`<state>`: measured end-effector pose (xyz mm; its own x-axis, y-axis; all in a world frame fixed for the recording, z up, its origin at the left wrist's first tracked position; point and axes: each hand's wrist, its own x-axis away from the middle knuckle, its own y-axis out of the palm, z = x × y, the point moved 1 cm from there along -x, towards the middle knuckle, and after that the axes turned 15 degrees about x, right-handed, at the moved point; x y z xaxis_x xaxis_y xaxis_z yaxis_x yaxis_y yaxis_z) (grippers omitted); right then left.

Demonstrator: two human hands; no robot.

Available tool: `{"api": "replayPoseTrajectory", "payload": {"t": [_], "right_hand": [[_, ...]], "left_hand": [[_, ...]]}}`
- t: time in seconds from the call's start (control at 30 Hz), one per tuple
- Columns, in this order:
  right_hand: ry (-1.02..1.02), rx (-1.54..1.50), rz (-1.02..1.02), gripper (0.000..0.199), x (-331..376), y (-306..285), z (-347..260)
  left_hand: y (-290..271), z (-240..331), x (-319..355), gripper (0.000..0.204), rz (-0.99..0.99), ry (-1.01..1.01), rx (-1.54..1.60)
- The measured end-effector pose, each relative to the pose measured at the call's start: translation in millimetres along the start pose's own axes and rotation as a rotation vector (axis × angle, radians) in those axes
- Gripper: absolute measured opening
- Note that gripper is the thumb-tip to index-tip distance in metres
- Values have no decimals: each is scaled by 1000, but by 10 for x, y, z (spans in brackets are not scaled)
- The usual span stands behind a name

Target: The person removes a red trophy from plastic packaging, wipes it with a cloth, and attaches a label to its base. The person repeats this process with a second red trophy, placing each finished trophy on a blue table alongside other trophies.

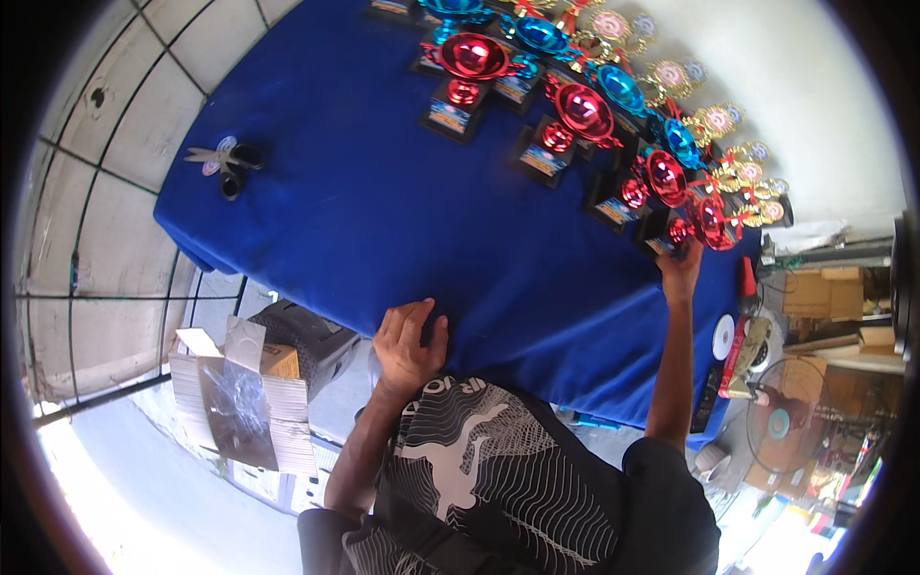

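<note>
My right hand (679, 278) reaches to the far right and grips the dark base of a red trophy cup (711, 222), the last in the front row. Its fingertips are partly hidden behind the base. My left hand (412, 340) rests on the near edge of the blue cloth (383, 230), fingers apart and holding nothing. Other shiny red trophy cups stand along the same row, among them one at the left end (474, 56) and one near the middle (585, 110). Behind them runs a row of blue trophy cups (621, 89).
Gold trophies (669, 75) line the wall at the back. Scissors with black handles (228, 165) lie on the cloth at far left. An opened cardboard box (240, 412) is below the table's left side. A tape roll (724, 337) and a fan (788, 417) are at the right.
</note>
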<state>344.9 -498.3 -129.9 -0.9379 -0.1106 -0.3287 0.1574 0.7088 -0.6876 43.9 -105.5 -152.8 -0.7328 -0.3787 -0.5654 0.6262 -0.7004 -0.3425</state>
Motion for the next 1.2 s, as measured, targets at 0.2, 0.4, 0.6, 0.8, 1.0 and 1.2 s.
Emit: {"api": "replayPoseTrajectory", "payload": {"t": [0.2, 0.4, 0.6, 0.8, 1.0, 1.2], "right_hand": [[73, -13, 575, 59, 376, -17, -38], [-51, -9, 671, 42, 348, -54, -351], [-282, -263, 500, 29, 231, 418, -852], [-568, -483, 63, 20, 243, 1052, -1793], [-1008, -650, -179, 18, 710, 1100, -3475], [-1368, -1202, -310, 38, 1141, 311, -4804]], "left_hand": [[-28, 57, -41, 38, 25, -2, 18], [-93, 77, -10, 39, -13, -66, 127], [-407, 356, -180, 23, 37, -336, 460], [-1306, 1914, -680, 55, 455, 508, 852], [-1590, 2974, -661, 62, 469, 623, 988], [-1754, 3295, -650, 59, 541, 483, 1003]]}}
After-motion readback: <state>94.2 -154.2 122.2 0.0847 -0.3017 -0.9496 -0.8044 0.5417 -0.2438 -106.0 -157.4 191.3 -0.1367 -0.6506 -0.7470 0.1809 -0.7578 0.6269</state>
